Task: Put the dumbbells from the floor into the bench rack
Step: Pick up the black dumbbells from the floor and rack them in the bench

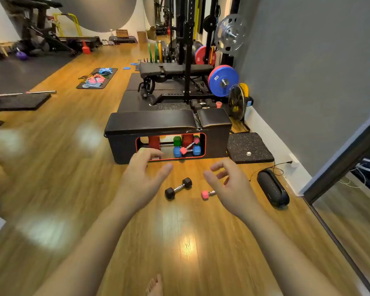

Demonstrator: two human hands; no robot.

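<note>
A black hex dumbbell (178,188) lies on the wooden floor in front of the bench. To its right lies a small pink dumbbell (206,194), partly hidden behind my right hand (230,186). The black padded bench (150,122) has a red-edged rack opening (203,144) in its front side. Inside it sit blue, green, red and pink dumbbells (185,147). My left hand (142,176) hovers open above the floor, left of the black dumbbell, overlapping the rack's lower left corner. My right hand is open too, fingers curled, holding nothing.
A black cylinder speaker (272,188) with a cable lies on the floor at right. A speckled rubber mat (249,147) sits beside the bench. A squat rack with weight plates (222,80) stands behind. A mirror edge (338,212) runs along the right. My bare foot (155,286) shows below.
</note>
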